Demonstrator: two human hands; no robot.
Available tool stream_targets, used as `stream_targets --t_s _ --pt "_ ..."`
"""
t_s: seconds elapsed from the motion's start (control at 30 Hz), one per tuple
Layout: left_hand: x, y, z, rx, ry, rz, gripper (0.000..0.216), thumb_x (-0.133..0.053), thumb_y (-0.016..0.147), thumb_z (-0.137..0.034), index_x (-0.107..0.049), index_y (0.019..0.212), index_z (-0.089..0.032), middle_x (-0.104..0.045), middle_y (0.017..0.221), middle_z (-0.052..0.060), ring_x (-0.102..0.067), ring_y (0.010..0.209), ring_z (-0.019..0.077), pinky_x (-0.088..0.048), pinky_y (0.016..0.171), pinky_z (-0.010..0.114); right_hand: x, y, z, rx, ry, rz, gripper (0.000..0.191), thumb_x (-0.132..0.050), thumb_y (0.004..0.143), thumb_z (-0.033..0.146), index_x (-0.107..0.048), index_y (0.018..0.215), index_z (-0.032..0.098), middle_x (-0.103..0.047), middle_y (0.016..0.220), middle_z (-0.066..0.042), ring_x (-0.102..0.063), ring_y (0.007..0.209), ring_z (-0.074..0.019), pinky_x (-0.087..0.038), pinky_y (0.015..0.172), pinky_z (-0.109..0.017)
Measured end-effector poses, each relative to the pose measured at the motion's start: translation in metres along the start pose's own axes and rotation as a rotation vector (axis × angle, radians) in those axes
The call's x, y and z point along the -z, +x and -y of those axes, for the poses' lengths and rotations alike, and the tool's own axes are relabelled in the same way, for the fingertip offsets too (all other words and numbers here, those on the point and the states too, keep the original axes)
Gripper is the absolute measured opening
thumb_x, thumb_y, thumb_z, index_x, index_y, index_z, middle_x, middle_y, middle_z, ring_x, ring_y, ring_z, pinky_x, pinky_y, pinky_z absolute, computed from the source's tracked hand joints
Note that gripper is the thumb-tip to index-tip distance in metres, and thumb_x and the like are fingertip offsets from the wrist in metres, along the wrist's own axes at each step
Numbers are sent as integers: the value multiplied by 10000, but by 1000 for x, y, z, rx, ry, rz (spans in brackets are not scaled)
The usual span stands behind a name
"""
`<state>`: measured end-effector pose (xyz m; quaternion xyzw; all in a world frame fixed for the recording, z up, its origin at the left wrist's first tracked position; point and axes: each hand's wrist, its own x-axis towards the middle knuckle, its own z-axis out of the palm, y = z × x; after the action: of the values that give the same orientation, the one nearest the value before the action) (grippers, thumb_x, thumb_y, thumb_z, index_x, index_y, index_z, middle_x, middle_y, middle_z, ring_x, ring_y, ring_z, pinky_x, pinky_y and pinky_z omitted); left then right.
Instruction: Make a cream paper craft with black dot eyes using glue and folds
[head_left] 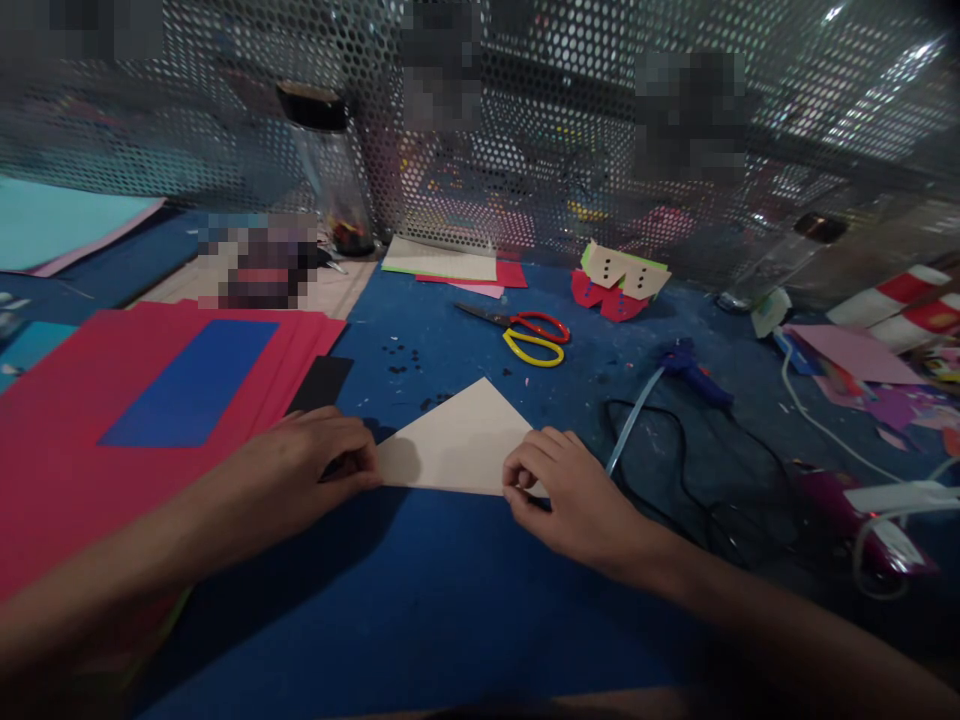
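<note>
A pale paper folded into a triangle (461,440) lies on the blue table top (420,600). My left hand (311,465) pinches its left corner with curled fingers. My right hand (566,490) pinches its right corner, fingers bent and pressed on the paper's lower edge. Both hands rest on the table at the fold.
A stack of red sheets (90,440) with a blue sheet (195,380) on top lies at left, a black card (322,382) beside it. Scissors (529,335) lie behind the triangle. A blue glue gun (686,368) with cable sits right. A perforated metal screen (525,120) closes the back.
</note>
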<state>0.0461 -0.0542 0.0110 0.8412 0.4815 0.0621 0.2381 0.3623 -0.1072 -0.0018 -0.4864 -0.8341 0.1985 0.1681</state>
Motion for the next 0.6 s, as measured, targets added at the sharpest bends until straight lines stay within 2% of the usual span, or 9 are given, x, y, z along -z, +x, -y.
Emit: stream_targets --t_s 0.33,0.6 --pt "1 0 2 63 9 35 209 -642 910 -431 -679 850 -234 -664 849 39 -612 782 219 -442 662 298 0 0 0 3 3 -6 112 -593 880 97 -615 898 206 -659 929 -7 -566 906 -182 -347 823 -354" --pt "10 0 -1 92 38 104 176 -588 941 -352 -670 868 -214 -656 891 41 -608 815 212 -446 710 320 1 -1 2 2 5 -4 110 -588 889 100 -612 894 208 -667 935 -12 -569 910 -187 -355 829 -358"
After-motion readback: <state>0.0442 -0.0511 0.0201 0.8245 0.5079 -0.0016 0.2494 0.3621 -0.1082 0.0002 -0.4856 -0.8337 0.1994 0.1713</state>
